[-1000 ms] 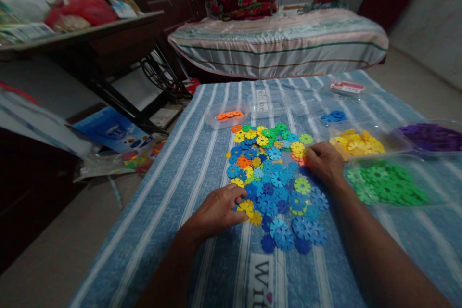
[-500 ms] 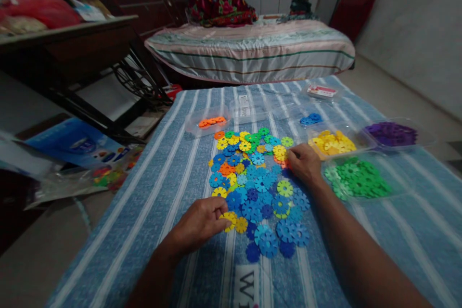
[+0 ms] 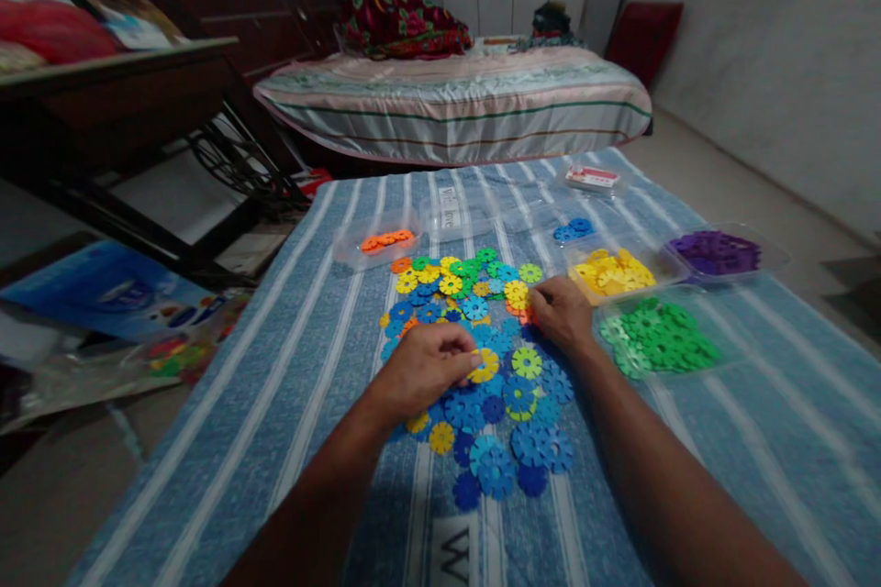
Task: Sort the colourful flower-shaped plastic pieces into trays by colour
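Note:
Between the thumb and fingers of my left hand (image 3: 433,367) is a yellow notched plastic disc (image 3: 485,366), held above the middle of the loose pile. My right hand (image 3: 563,312) rests at the pile's right edge, its fingers closed at yellow notched discs (image 3: 516,293); the far fingertips are hidden. Orange discs lie just under these. The pile around both hands mixes blue discs (image 3: 494,472), lime discs (image 3: 527,362), green and more yellow ones, overlapping on the striped cloth (image 3: 275,404).
Clear tubs hold orange discs (image 3: 387,241), blue discs (image 3: 573,229), yellow discs (image 3: 612,273), purple discs (image 3: 716,253) and green discs (image 3: 657,335). A lidded clear box (image 3: 592,178) sits at the far edge. Beyond stands a bed (image 3: 454,110); a sewing table (image 3: 124,101) is at left.
My left hand has moved right and away from me, carrying the yellow disc from the pile's near left to over its middle. My right hand stays by the same discs. The view has shifted slightly.

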Tool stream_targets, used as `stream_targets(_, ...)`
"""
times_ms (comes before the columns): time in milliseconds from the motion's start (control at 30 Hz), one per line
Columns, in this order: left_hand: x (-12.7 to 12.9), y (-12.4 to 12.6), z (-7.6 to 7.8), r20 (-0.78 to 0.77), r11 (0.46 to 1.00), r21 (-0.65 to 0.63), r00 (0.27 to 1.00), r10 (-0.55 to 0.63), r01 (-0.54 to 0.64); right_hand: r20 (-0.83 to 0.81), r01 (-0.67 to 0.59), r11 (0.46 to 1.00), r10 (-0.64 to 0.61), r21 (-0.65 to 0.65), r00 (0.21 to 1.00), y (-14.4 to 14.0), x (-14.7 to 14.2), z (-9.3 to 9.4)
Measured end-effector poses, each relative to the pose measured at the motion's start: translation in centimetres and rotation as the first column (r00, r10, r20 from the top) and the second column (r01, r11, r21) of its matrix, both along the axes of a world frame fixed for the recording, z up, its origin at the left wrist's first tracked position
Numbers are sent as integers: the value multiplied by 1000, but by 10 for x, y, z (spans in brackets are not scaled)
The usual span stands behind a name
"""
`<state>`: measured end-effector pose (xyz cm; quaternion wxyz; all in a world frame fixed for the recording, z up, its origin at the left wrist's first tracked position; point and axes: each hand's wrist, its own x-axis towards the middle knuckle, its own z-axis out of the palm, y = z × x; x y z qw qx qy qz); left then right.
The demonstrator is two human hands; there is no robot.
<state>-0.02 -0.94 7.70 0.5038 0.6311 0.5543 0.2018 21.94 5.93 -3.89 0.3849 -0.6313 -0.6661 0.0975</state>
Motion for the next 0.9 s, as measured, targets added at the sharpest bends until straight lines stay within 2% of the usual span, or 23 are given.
stream_targets(100, 57, 27, 4, 177, 988, 152, 984, -11, -16, -2, 13, 1000, -13, -21, 1000, -1, -1, 0)
stream_targets(167, 87, 43, 11, 244, 953, 300, 969, -36, -40, 4, 39, 998, -39, -44, 999, -2, -1, 1)
stream_targets(267, 105, 57, 21, 130, 881, 473, 987, -92, 20, 26, 47, 997, -46, -56, 999, -2, -2, 4)
stream_targets(367, 89, 54, 20, -20, 870, 481, 993, -115, 110, 41, 6, 999, -4, -35, 999, 0, -1, 5)
stream_targets(567, 21, 27, 0, -334, 899, 366, 936, -116, 242, 23, 1, 1000, -1, -14, 1000, 0, 1, 4)
stream_targets(733, -26, -6, -3, -420, 941, 209, 893, -158, 265, 15, 19, 999, -19, -28, 1000, -4, 1, 5)
stream_targets(900, -50, -36, -9, -463, 955, 122, 866, -187, 272, 18, 23, 999, -22, -34, 1000, -4, 3, 5)
